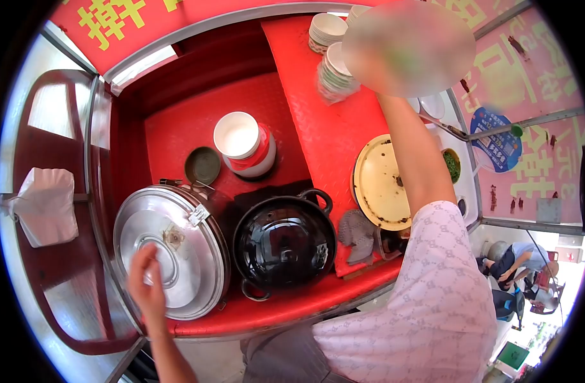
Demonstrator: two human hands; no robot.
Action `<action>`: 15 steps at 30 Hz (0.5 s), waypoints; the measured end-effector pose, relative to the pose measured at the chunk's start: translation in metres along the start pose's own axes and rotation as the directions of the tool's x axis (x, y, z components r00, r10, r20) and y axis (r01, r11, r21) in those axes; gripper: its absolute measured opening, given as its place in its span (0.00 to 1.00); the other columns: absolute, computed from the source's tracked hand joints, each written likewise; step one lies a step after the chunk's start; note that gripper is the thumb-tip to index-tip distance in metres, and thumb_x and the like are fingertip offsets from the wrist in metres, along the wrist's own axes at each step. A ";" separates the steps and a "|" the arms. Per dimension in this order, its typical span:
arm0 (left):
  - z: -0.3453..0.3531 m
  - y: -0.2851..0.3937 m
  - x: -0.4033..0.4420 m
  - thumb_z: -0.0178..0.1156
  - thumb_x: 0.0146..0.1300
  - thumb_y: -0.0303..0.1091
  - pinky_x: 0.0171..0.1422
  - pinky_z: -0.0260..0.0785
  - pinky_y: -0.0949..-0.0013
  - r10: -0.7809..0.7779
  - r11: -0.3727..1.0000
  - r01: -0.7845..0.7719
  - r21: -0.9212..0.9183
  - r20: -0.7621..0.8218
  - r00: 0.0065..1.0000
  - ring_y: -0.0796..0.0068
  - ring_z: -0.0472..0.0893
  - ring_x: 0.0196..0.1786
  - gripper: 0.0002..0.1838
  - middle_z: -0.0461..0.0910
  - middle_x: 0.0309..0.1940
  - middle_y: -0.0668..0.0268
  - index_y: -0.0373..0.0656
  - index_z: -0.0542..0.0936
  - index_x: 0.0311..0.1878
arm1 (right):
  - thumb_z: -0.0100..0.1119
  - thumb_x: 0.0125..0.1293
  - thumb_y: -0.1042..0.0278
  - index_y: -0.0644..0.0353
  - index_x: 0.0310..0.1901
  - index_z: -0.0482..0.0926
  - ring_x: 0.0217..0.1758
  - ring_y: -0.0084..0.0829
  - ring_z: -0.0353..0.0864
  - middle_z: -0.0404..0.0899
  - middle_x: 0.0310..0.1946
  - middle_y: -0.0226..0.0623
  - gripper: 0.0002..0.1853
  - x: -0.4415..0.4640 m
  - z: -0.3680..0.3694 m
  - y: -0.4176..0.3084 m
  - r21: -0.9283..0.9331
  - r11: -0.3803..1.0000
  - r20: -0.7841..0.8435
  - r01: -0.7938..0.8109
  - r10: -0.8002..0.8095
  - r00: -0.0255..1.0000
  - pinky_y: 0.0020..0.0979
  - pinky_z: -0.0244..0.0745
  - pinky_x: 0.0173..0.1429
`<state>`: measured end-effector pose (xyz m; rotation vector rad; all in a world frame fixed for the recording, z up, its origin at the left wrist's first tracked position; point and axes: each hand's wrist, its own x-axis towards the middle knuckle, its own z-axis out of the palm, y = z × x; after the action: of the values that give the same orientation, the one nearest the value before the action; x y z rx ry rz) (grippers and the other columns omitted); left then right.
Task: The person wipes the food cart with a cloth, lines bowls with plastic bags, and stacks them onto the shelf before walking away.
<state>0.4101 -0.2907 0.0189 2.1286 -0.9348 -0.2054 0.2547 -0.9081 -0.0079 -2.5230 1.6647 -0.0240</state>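
Observation:
My left hand (145,281) is at the centre of the round silver lid (197,281) on a large metal pot. Its fingers curl around the middle, where the lid's knob sits mostly hidden by them. My right arm stretches forward across the counter, and a blurred patch covers its hand, so what the fingers do cannot be seen. Nearest that patch are stacked bowls (337,59), partly in clear plastic, and another bowl stack (329,25) behind. Under the right forearm lies a round pale-yellow lid (377,185) with dark spots.
A black lidded pot (285,246) with two handles stands beside the silver one. Behind are a white tub (236,135) and a dark round container (203,166). A grey cloth (356,236) lies near the counter's front edge. Chopped greens (450,167) stand right; people sit outside.

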 end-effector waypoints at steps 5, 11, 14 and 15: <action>-0.098 -0.051 0.094 0.54 0.73 0.24 0.52 0.75 0.62 0.290 0.737 -0.200 0.645 -0.035 0.956 0.52 0.83 0.44 0.06 0.82 0.41 0.54 0.33 0.79 0.47 | 0.43 0.67 0.66 0.29 0.76 0.61 0.67 0.47 0.78 0.78 0.64 0.44 0.35 0.007 0.014 0.009 -0.010 1.000 -0.017 0.005 -0.005 1.000 0.50 0.71 0.69; -0.190 -0.110 0.135 0.61 0.64 0.28 0.55 0.71 0.56 0.320 0.115 -0.087 0.990 0.046 0.946 0.55 0.79 0.50 0.07 0.77 0.43 0.57 0.38 0.78 0.44 | 0.45 0.68 0.62 0.34 0.77 0.61 0.64 0.50 0.79 0.79 0.63 0.48 0.34 -0.004 0.004 0.001 -0.023 1.000 0.046 0.012 -0.011 0.999 0.49 0.72 0.67; -0.195 -0.111 0.127 0.64 0.59 0.29 0.59 0.70 0.57 0.312 0.023 -0.042 0.999 0.033 0.950 0.57 0.76 0.56 0.13 0.76 0.48 0.60 0.42 0.77 0.48 | 0.55 0.69 0.50 0.48 0.69 0.72 0.59 0.52 0.82 0.81 0.58 0.53 0.29 0.003 0.027 0.020 -0.188 0.954 -0.465 0.234 -0.296 0.834 0.50 0.77 0.61; -0.194 -0.112 0.124 0.65 0.58 0.29 0.58 0.70 0.57 0.328 0.015 -0.027 1.000 0.021 0.945 0.58 0.76 0.56 0.16 0.76 0.49 0.60 0.43 0.77 0.50 | 0.55 0.69 0.50 0.48 0.69 0.72 0.59 0.52 0.82 0.81 0.58 0.53 0.29 -0.013 0.012 0.004 -0.186 0.950 -0.454 0.250 -0.309 0.835 0.50 0.77 0.61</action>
<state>0.6433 -0.2118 0.0896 3.1096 -1.4272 1.2756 0.2471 -0.8963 -0.0200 -3.0144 1.4376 -0.6486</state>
